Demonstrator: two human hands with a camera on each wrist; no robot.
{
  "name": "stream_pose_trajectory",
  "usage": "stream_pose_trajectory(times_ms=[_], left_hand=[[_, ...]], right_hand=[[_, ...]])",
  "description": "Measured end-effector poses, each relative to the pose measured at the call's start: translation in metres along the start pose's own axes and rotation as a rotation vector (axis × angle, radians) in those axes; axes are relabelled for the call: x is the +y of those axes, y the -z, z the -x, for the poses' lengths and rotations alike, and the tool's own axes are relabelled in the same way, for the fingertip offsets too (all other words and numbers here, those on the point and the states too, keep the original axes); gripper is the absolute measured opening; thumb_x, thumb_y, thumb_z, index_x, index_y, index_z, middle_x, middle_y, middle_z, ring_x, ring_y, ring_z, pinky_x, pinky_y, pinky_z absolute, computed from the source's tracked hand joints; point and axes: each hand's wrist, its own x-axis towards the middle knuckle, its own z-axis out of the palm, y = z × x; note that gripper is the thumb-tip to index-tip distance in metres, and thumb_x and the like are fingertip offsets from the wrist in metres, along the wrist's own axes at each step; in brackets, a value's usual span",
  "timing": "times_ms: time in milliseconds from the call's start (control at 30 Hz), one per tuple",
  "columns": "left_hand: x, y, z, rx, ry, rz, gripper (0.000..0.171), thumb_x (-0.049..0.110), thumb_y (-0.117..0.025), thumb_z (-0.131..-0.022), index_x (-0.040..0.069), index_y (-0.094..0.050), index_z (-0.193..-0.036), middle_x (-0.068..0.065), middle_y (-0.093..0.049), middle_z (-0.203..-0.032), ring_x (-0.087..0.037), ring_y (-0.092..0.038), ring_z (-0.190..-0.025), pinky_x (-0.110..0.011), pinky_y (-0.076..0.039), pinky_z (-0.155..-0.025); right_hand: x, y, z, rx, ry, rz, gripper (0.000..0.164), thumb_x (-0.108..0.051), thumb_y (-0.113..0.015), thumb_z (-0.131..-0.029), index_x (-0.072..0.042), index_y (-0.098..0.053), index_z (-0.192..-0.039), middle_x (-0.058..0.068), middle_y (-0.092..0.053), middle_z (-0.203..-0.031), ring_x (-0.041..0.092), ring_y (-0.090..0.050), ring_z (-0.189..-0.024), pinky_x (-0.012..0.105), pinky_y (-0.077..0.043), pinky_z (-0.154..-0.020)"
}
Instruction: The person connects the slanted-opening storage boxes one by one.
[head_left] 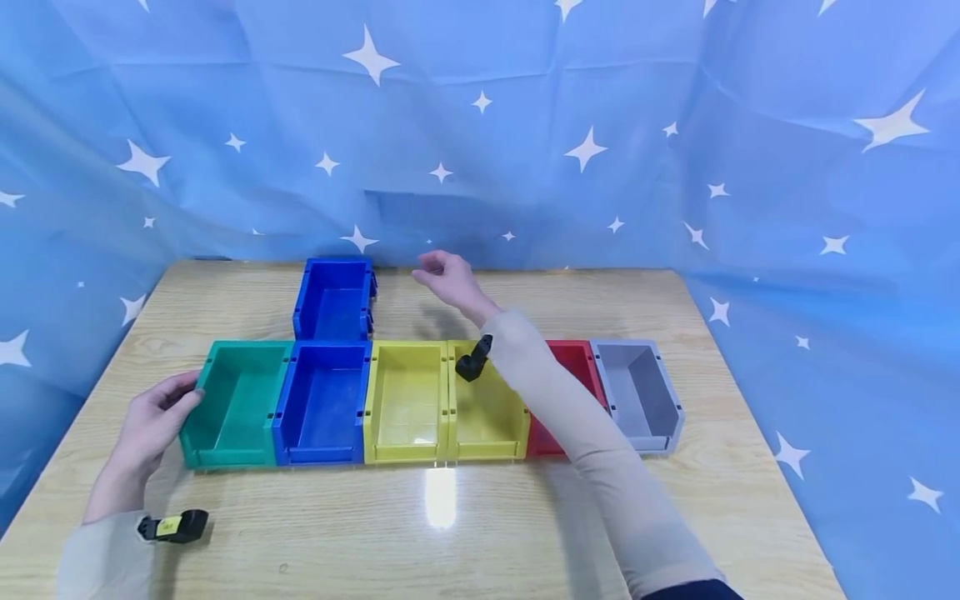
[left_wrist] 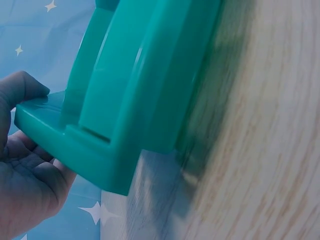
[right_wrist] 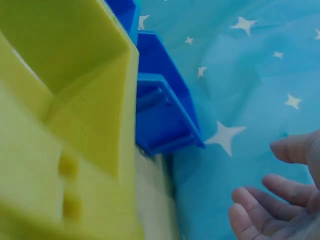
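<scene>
At the left end of a row of plastic bins, my left hand [head_left: 153,417] pinches the side wall of the green bin [head_left: 238,404]. In the left wrist view, the thumb lies over the rim of the green bin [left_wrist: 125,85] and the fingers are under its outer side. My right hand [head_left: 454,283] is held over the back of the table with relaxed fingers, nothing in them. It is to the right of a single blue bin [head_left: 334,304] behind the row. The right wrist view shows this hand [right_wrist: 280,200] apart from that blue bin [right_wrist: 167,115].
Rightward from the green bin stand another blue bin [head_left: 326,400], two yellow bins [head_left: 408,400], a red bin [head_left: 573,358] partly hidden by my right sleeve, and a grey bin [head_left: 637,392]. A blue star-patterned curtain [head_left: 487,133] borders the wooden table [head_left: 337,533].
</scene>
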Motion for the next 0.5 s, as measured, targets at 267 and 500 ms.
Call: stream_pose_trajectory(times_ms=[267,500], left_hand=[[0.0,0.001,-0.001,-0.004,0.015,-0.005,0.043,0.02,-0.047,-0.098,-0.011,-0.046,-0.128,0.029,-0.047,-0.096,0.011,-0.046,-0.088,-0.005,-0.042,-0.069],[0.0,0.0,-0.002,0.002,0.01,-0.002,0.042,0.017,-0.048,-0.098,-0.013,-0.046,-0.127,0.03,-0.048,-0.094,0.012,-0.046,-0.086,-0.005,-0.042,-0.068]], right_hand=[[-0.003,-0.036,-0.017,0.005,-0.032,-0.042,0.038,-0.02,-0.063,-0.091,-0.003,-0.057,-0.124,0.008,-0.061,-0.113,0.019,-0.056,-0.104,0.028,-0.049,-0.084],[-0.005,-0.06,-0.028,0.006,-0.091,-0.087,0.036,-0.019,-0.066,-0.089,-0.004,-0.058,-0.121,0.008,-0.062,-0.11,0.02,-0.058,-0.1,0.028,-0.05,-0.081]])
